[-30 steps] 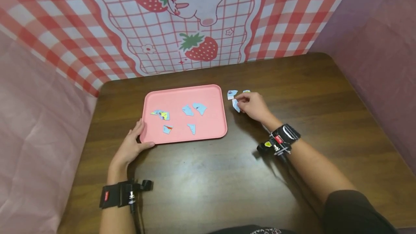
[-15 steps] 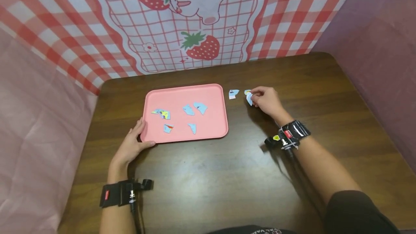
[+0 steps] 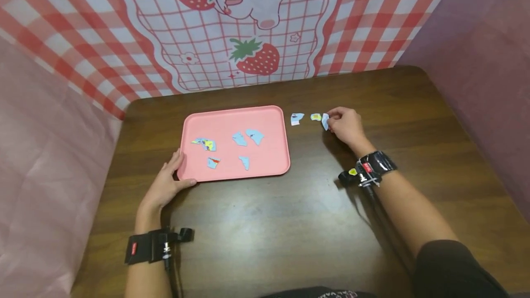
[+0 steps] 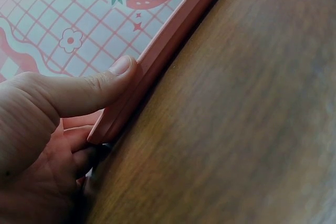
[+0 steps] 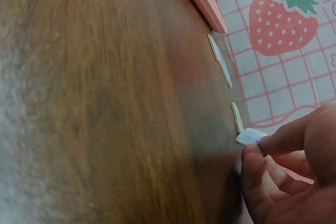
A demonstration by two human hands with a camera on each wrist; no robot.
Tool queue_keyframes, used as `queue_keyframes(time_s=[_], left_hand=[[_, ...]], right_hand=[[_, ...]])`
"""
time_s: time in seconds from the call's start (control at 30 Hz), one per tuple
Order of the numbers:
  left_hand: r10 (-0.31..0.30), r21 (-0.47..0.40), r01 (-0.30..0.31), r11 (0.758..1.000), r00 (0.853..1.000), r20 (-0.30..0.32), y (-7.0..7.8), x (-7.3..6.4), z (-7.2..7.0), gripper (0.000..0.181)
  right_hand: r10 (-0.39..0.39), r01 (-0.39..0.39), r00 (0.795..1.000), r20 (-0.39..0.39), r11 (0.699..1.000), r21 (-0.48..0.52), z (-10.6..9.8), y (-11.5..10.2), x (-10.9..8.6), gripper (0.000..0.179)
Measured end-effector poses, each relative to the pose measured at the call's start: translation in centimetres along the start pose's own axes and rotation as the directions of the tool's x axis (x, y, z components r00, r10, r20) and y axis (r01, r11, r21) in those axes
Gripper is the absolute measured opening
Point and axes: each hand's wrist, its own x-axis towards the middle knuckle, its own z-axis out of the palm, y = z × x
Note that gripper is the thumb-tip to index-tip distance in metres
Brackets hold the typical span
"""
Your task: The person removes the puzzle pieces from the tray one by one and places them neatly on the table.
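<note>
My right hand [image 3: 347, 125] pinches a pale blue puzzle piece [image 3: 325, 122] between thumb and fingers, right of the tray. In the right wrist view this puzzle piece [image 5: 251, 136] is tilted up at the fingertips, close to a flat yellow piece [image 5: 237, 117]. That yellow-and-blue piece [image 3: 316, 117] lies just left of it in the head view. Farther left, beside the tray, is a blue-and-white piece [image 3: 296, 118]. My left hand [image 3: 164, 183] holds the near left corner of the pink tray [image 3: 232, 175], the thumb [image 4: 122, 66] against its rim.
On the tray lie several puzzle pieces: a yellow-and-blue one [image 3: 205, 144], a blue one with red [image 3: 213, 163], and pale blue ones [image 3: 254, 136]. A strawberry-patterned cloth [image 3: 256, 59] hangs behind the wooden table [image 3: 265, 224].
My right hand has carried the pale blue piece rightward, from below the blue-and-white piece to the right side of the yellow one, which is now uncovered. The left hand stays at the tray corner.
</note>
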Motion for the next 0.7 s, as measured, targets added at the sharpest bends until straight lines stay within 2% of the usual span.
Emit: queue_keyframes(time_s=[0.3, 0.7], left_hand=[[0.006, 0.008, -0.006, 1.0, 1.0, 0.0, 0.0, 0.1, 0.0, 0.097], [0.002, -0.008, -0.002, 1.0, 1.0, -0.004, 0.0, 0.0, -0.1, 0.097]], right_hand=[[-0.002, -0.002, 0.999, -0.033, 0.992, -0.129, -0.1, -0.2, 0.6, 0.023], [0.04, -0.052, 0.996, -0.075, 0.984, -0.171, -0.4, 0.0, 1.4, 0.023]])
